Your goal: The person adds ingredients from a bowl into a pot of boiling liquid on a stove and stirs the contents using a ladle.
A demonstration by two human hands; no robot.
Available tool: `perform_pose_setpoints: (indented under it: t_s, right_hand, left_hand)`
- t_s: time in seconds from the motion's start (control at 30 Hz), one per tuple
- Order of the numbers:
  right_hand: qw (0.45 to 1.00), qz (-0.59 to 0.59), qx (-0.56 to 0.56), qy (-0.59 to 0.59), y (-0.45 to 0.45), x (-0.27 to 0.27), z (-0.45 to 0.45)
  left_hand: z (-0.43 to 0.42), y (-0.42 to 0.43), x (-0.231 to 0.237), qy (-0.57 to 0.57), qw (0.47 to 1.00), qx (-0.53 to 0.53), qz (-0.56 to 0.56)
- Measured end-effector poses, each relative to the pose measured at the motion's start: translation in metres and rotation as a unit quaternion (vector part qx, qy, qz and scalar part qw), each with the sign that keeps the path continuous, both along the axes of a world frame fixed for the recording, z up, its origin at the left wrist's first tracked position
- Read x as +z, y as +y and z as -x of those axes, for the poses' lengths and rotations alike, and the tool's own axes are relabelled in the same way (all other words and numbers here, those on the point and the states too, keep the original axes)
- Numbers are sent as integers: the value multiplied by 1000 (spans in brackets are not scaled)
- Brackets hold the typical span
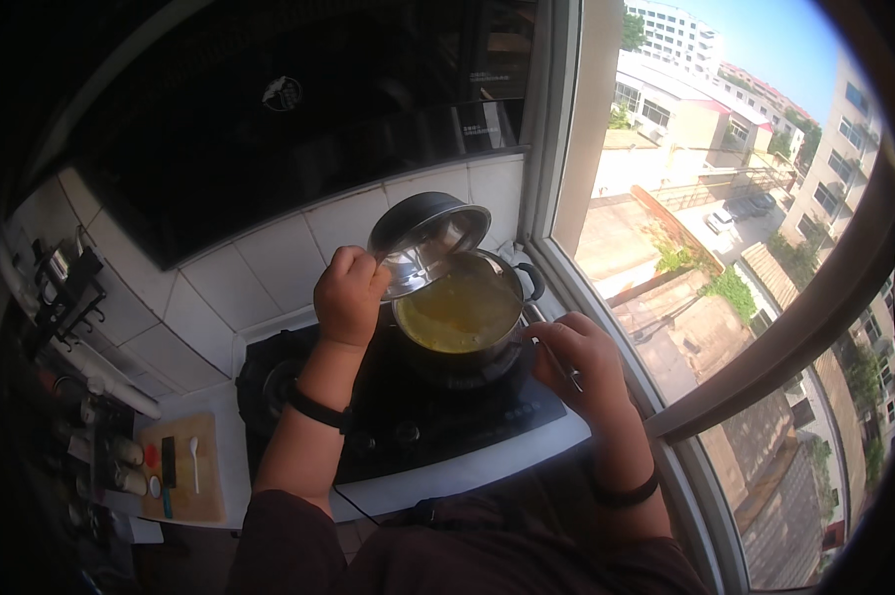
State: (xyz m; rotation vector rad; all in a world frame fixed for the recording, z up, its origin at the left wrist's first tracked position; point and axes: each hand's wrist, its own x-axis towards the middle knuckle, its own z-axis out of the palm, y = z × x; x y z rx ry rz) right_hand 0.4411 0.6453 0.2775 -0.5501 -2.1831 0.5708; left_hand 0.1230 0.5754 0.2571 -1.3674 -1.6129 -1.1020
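Observation:
A metal pot (458,312) holding yellowish liquid stands on the black gas stove (447,416). My left hand (350,294) is closed on the rim of a metal bowl (410,268), which is tilted over the pot's far left side with its shiny inside towards the liquid. What the bowl holds cannot be told. Beside the pot's right rim, my right hand (577,361) grips a metal utensil handle (562,361) that slants up towards the pot. The utensil's working end is not clearly visible. A dark side handle (531,281) sticks out from the pot's far right.
A window frame (633,364) runs close along the right. Behind the stove rises a tiled wall (269,275) below a black range hood (269,149). At left lie a wooden board (209,476) with a white spoon (195,465), jars (129,465) and a wall rack (68,297).

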Motion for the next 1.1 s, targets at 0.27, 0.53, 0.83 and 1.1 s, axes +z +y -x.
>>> perform_pose_setpoints:
  t_s: [0.27,0.53,0.83,1.1]
  right_hand:
    - [960,210,-94,160,16,-40,23]
    - [901,358,-113,215,25,-46,33]
    - [859,447,-152,199,33,-24,23]
    - [850,454,-120,240,31,10,20]
  left_hand:
    - [11,-7,-11,-91,994,56,5]
    - [22,-18,-20,-150,986,71,10]
    - [30,-22,-28,-189,978,85,18]
    - [39,-14,-46,-271,958,83,45]
